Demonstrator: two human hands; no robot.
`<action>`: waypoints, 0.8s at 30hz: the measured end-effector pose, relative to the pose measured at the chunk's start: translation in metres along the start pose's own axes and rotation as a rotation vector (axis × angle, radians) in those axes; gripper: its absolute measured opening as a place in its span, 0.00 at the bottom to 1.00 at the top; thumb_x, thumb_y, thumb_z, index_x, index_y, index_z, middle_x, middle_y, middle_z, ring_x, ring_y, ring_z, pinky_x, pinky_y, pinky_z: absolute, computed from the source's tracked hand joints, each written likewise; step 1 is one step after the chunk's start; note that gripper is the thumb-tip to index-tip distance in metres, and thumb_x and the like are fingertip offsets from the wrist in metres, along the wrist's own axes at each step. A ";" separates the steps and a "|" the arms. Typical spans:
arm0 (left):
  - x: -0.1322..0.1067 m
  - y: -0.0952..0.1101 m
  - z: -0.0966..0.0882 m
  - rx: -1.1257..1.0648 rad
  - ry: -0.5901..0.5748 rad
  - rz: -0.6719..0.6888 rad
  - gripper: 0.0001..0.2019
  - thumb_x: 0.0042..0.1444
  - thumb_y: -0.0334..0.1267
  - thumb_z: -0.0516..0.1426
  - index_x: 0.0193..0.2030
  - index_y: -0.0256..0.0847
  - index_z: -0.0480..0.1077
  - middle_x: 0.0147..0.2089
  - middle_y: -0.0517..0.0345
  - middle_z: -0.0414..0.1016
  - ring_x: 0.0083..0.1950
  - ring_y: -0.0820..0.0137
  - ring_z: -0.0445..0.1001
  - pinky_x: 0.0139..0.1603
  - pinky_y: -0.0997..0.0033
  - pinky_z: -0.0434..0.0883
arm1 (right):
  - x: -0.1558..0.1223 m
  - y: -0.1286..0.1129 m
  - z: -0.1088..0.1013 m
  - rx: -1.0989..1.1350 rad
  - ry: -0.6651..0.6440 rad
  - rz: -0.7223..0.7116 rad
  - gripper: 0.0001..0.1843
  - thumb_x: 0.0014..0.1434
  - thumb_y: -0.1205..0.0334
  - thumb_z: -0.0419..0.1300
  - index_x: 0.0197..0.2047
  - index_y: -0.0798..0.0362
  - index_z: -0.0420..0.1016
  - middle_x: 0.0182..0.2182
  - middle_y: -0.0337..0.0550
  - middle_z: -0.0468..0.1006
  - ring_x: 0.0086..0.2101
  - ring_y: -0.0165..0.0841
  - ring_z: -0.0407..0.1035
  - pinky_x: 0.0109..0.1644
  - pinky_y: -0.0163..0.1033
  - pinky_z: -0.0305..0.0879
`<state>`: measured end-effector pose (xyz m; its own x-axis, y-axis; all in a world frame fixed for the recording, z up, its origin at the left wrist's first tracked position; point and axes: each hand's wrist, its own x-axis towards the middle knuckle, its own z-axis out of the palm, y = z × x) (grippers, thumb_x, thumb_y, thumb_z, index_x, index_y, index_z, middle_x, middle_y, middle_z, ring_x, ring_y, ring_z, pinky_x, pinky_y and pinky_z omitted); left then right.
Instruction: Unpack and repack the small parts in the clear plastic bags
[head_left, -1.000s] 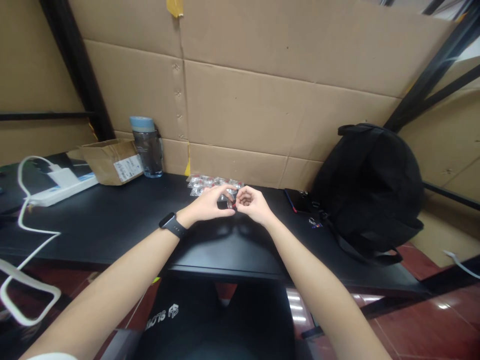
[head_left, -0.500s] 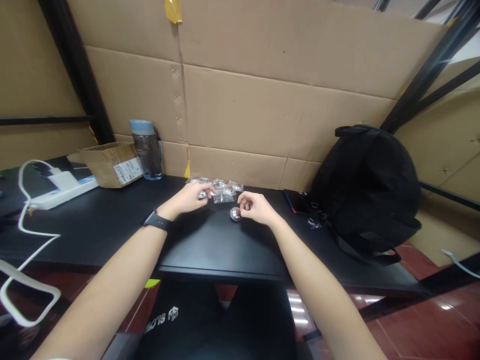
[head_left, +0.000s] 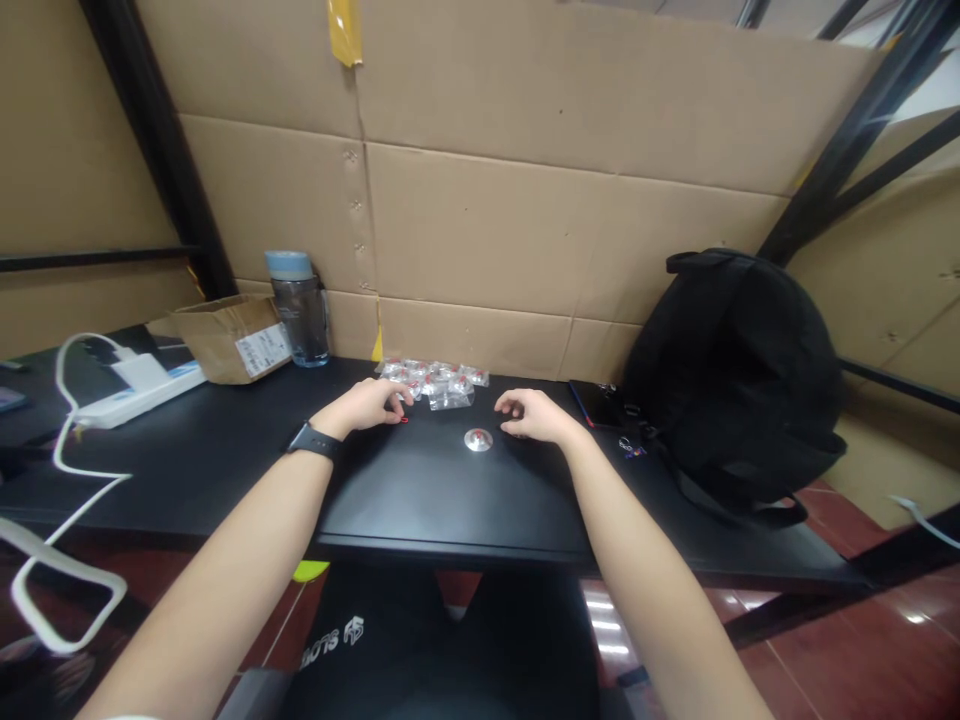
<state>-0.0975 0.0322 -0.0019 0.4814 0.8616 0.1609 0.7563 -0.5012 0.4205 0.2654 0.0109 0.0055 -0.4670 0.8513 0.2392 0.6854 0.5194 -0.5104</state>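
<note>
A round, shiny silver disc with a red centre point(head_left: 478, 440) lies on the black table in front of me. My right hand point(head_left: 529, 414) is just right of it, apart from it, with its fingers loosely curved and nothing in them. My left hand point(head_left: 376, 404) is low over the table, thumb and fingers together at a small red loop point(head_left: 403, 420). Whether the loop is fully gripped is hard to see. Behind the hands lies a pile of clear plastic packets with silver and red pieces point(head_left: 435, 380).
At the back left stand a water bottle point(head_left: 301, 315) and an open cardboard box point(head_left: 232, 340), beside a white power strip point(head_left: 142, 395). A black backpack point(head_left: 735, 380) fills the right side, near a key ring point(head_left: 628, 448) and a phone point(head_left: 589, 400). Cardboard point(head_left: 480, 230) walls the back.
My right hand has let go of the disc and drawn back to the right. My left hand has moved from the packets down toward the red loop.
</note>
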 end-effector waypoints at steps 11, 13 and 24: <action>-0.002 0.019 0.009 0.249 0.036 -0.070 0.19 0.53 0.32 0.55 0.53 0.48 0.70 0.36 0.58 0.83 0.44 0.58 0.80 0.49 0.63 0.64 | -0.009 0.031 -0.017 -0.023 -0.149 0.167 0.24 0.41 0.61 0.74 0.45 0.50 0.82 0.38 0.41 0.81 0.33 0.33 0.72 0.39 0.37 0.66; -0.001 0.022 0.013 0.295 0.035 -0.080 0.20 0.55 0.30 0.54 0.55 0.46 0.69 0.37 0.54 0.82 0.45 0.54 0.79 0.51 0.58 0.63 | -0.007 0.033 -0.013 -0.005 -0.158 0.161 0.23 0.41 0.63 0.74 0.45 0.50 0.82 0.37 0.41 0.80 0.34 0.33 0.72 0.39 0.36 0.66; 0.006 0.051 0.012 -0.155 0.441 0.256 0.11 0.65 0.37 0.51 0.52 0.42 0.69 0.43 0.53 0.77 0.42 0.67 0.76 0.47 0.67 0.72 | -0.004 0.034 -0.007 0.012 -0.176 0.155 0.26 0.43 0.69 0.71 0.48 0.52 0.79 0.35 0.40 0.76 0.35 0.32 0.71 0.39 0.35 0.66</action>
<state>-0.0507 0.0107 0.0097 0.3845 0.6823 0.6218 0.5491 -0.7105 0.4401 0.2943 0.0257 -0.0070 -0.4474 0.8943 0.0096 0.7504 0.3812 -0.5399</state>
